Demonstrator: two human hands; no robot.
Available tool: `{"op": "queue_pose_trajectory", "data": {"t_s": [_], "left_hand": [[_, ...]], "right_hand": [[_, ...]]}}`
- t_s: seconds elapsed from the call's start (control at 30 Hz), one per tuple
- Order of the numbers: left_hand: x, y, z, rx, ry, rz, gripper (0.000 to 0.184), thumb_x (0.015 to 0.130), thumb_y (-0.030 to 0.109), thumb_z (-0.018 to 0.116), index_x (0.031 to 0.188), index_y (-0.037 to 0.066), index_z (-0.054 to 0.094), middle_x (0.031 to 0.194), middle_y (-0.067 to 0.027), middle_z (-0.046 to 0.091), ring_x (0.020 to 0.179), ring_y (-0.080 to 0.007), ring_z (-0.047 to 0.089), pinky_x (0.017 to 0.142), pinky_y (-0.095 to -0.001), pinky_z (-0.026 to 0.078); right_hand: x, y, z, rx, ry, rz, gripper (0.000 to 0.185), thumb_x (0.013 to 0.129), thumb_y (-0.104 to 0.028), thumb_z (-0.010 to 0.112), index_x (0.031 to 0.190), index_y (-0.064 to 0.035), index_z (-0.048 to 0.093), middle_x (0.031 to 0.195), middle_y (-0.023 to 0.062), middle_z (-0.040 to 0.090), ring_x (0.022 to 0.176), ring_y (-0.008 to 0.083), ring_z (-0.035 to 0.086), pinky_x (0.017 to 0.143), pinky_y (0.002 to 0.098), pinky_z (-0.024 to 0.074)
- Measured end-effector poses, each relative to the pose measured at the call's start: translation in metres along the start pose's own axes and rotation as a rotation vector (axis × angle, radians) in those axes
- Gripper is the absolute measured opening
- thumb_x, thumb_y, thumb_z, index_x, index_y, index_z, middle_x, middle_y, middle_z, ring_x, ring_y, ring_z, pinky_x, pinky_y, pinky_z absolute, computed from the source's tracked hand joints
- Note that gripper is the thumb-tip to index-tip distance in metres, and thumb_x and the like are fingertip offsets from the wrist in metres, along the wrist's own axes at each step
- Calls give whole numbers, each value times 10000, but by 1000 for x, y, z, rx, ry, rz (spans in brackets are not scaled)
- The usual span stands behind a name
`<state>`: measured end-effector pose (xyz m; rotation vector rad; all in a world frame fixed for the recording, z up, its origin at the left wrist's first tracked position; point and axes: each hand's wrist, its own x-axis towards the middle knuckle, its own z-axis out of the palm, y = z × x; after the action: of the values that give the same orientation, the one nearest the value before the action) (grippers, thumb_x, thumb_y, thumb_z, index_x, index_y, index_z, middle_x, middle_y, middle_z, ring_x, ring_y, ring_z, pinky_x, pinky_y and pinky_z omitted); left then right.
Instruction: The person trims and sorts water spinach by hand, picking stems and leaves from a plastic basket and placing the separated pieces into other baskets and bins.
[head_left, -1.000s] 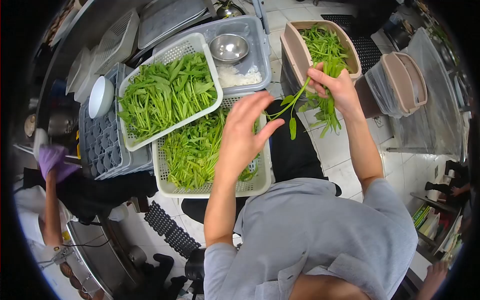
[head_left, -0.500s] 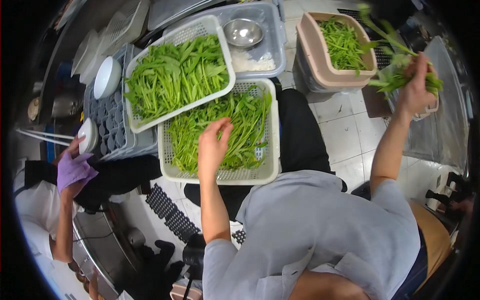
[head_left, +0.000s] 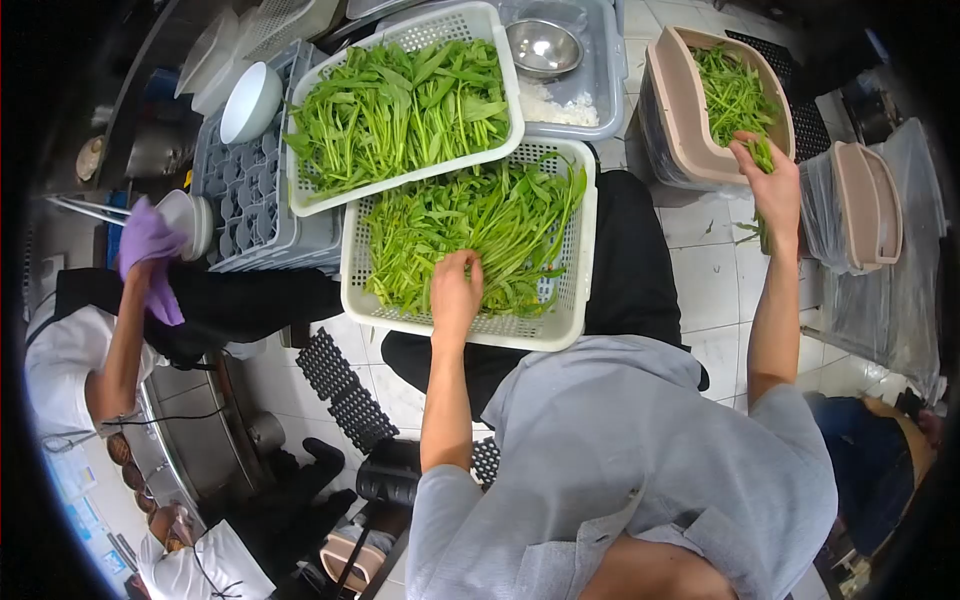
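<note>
On my lap rests a white perforated basket [head_left: 562, 322] full of leafy greens [head_left: 430, 220] that look like water spinach. My left hand [head_left: 457, 292] lies at the near side of these greens, its fingers closed on some stems. My right hand [head_left: 774, 195] grips a small bunch of greens [head_left: 762, 155] beside the near rim of a beige bin [head_left: 683, 130]. More cut greens [head_left: 735, 95] fill that bin. A second white basket [head_left: 508, 95], heaped with greens, overlaps the far side of the lap basket.
A grey tub [head_left: 612, 75] holds a metal bowl [head_left: 545, 48] and white grains. A grey rack [head_left: 235, 205] with a white bowl [head_left: 250, 103] stands left. There a co-worker holds a purple cloth [head_left: 150, 245] near white bowls [head_left: 186, 222]. Another bin [head_left: 872, 205] is at right.
My right hand has moved left from over the far-right bin to the beige bin, still gripping greens. My left hand's fingers have lowered into the basket's greens. The whole view has shifted slightly.
</note>
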<state>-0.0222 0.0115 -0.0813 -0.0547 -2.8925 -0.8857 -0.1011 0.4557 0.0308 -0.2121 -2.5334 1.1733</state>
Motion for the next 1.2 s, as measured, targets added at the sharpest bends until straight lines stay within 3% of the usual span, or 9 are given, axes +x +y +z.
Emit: {"op": "queue_pose_trajectory", "data": {"t_s": [0.2,0.37,0.43,0.67,0.9,0.97,1.0,1.13,1.2], "left_hand": [[1,-2,-9,36,-10,1,188,835,86,687,1002,29,624,934,-144,661,920,-364,612,774,-444,489],[-3,-24,1,140,-152,63,217,816,89,719,1004,25,632,1006,-153,646,929,-362,618,797,-446,490],[-2,-29,3,47,-125,-24,171,814,119,713,963,60,655,1028,-123,640,949,-358,600,799,-446,487],[2,-24,-11,175,-188,-2,188,813,137,721,971,55,661,1016,-140,629,979,-350,591,830,-454,478],[6,12,-79,-147,-54,-69,213,877,124,683,1039,-9,639,1008,-180,674,914,-360,648,803,-395,500],[6,17,-100,-223,4,-124,201,883,109,675,1040,-11,643,990,-183,682,906,-333,655,794,-371,497],[4,18,-108,-250,-2,-235,197,890,106,674,1040,-18,642,950,-167,688,863,-260,655,769,-334,494],[-1,31,-129,-350,22,-323,191,901,113,676,1038,-16,643,903,-122,687,803,-155,618,739,-296,487],[-1,36,-123,-358,9,-279,189,899,110,676,1037,-15,643,916,-128,690,814,-177,630,747,-305,490]], "right_hand": [[-6,-40,24,63,-131,-106,197,856,-141,735,1013,-26,707,847,58,723,786,89,640,739,265,498],[-9,-50,44,97,-166,-203,195,842,-147,749,989,-26,706,812,100,712,723,118,643,710,273,501],[-11,-52,48,97,-191,-228,196,841,-146,750,986,-23,704,791,109,706,695,115,630,684,278,497],[-12,-64,57,99,-282,-138,206,844,-148,747,997,-17,703,775,103,701,682,119,620,673,278,494],[-17,-79,71,119,-378,-149,215,849,-156,746,1010,-18,710,826,113,719,743,125,656,713,274,507],[-18,-84,75,133,-385,-200,218,850,-157,746,1014,-18,711,838,121,723,761,129,669,726,273,510],[-17,-85,76,149,-371,-236,212,845,-146,749,1010,-18,712,851,123,726,780,128,678,727,270,515],[-21,-110,79,249,-300,-416,155,830,-103,756,960,-25,721,844,115,726,778,140,692,695,269,531],[-29,-137,84,272,-328,-601,155,788,-44,753,939,-41,721,831,85,715,757,167,691,658,284,546]]}}
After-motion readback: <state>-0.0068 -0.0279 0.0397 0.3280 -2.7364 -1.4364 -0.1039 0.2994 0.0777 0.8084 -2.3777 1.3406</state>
